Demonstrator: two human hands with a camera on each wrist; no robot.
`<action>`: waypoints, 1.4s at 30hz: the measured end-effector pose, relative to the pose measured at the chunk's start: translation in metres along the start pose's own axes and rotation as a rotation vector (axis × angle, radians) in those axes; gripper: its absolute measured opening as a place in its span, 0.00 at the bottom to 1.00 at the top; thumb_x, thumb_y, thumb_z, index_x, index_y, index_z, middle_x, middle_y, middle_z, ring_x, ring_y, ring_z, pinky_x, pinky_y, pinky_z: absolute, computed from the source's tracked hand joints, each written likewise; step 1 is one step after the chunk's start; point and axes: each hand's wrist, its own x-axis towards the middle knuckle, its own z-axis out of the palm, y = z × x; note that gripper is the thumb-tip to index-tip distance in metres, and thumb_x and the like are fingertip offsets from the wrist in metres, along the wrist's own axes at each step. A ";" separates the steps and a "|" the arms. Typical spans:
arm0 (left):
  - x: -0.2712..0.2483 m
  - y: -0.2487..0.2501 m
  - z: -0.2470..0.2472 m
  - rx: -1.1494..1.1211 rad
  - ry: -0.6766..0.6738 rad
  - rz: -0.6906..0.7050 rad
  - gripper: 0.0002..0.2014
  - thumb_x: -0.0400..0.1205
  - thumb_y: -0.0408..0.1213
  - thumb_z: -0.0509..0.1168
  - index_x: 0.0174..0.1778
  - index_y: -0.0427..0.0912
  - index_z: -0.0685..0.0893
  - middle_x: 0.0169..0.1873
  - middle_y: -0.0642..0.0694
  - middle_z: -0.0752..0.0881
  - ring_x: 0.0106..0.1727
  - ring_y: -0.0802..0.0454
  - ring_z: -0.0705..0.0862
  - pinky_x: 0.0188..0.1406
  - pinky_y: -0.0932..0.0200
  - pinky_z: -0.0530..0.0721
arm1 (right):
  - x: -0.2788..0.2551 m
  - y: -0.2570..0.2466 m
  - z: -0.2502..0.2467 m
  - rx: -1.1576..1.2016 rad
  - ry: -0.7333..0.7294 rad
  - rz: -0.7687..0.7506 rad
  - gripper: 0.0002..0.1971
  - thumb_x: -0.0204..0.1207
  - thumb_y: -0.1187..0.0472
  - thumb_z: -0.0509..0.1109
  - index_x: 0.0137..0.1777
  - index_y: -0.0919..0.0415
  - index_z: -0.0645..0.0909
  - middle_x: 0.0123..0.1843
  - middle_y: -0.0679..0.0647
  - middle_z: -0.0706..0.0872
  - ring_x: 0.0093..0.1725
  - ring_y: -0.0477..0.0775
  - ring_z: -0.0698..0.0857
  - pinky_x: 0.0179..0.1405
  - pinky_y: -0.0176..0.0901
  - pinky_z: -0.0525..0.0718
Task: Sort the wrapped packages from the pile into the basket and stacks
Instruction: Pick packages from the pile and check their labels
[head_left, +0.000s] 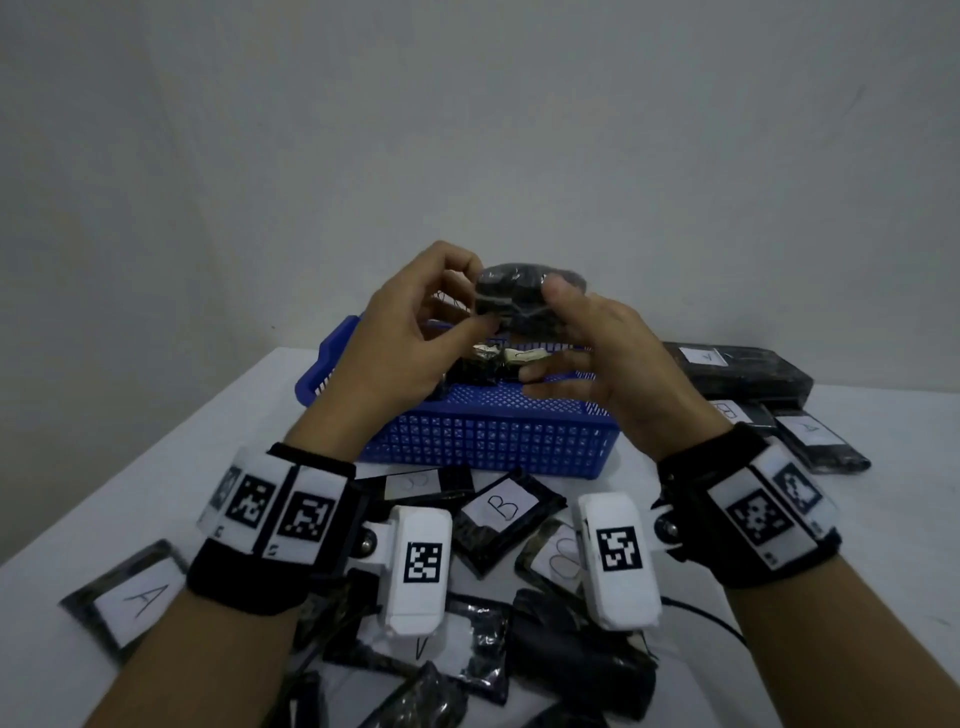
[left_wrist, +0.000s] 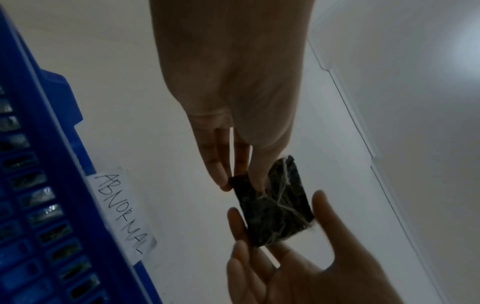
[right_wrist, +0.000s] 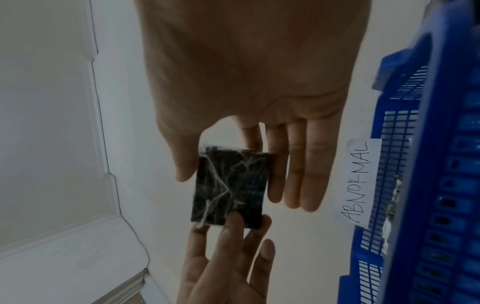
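Note:
A black wrapped package (head_left: 519, 296), crossed by pale string (left_wrist: 279, 200), hangs in the air over the blue basket (head_left: 493, 441). No letter label shows on it. My left hand (head_left: 480, 296) pinches its left end between thumb and fingers. My right hand (head_left: 540, 327) holds the other end, thumb on top and index finger behind; the other fingers lie straight below. In the right wrist view the package (right_wrist: 230, 185) sits between my thumb and fingers, with left fingertips (right_wrist: 233, 218) on its lower edge. Several packages lie inside the basket.
The basket carries a paper label reading ABNORMAL (left_wrist: 119, 214). At the right stands a stack of black packages (head_left: 737, 371), with more labelled ones (head_left: 810, 431) beside it. A pile of packages marked A (head_left: 140, 597) and B (head_left: 498, 506) lies near me on the white table.

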 end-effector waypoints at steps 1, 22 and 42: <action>0.000 -0.001 0.001 0.026 0.003 0.032 0.10 0.82 0.33 0.72 0.53 0.49 0.79 0.45 0.52 0.84 0.45 0.54 0.88 0.45 0.59 0.87 | 0.000 0.000 0.002 0.014 -0.001 0.003 0.26 0.74 0.37 0.68 0.63 0.55 0.87 0.56 0.54 0.93 0.43 0.59 0.90 0.51 0.54 0.93; -0.002 0.005 0.001 -0.353 -0.120 -0.250 0.26 0.79 0.29 0.70 0.74 0.37 0.75 0.42 0.49 0.91 0.46 0.51 0.92 0.45 0.61 0.89 | -0.002 -0.004 -0.009 -0.088 0.106 -0.305 0.15 0.80 0.70 0.73 0.64 0.57 0.82 0.59 0.50 0.87 0.48 0.56 0.93 0.40 0.50 0.92; -0.004 0.005 0.008 -0.229 -0.145 -0.303 0.10 0.87 0.38 0.64 0.62 0.43 0.84 0.47 0.44 0.90 0.45 0.51 0.90 0.50 0.55 0.88 | 0.004 0.005 -0.005 -0.226 0.336 -0.427 0.08 0.78 0.57 0.78 0.53 0.58 0.87 0.46 0.54 0.93 0.47 0.55 0.92 0.53 0.58 0.91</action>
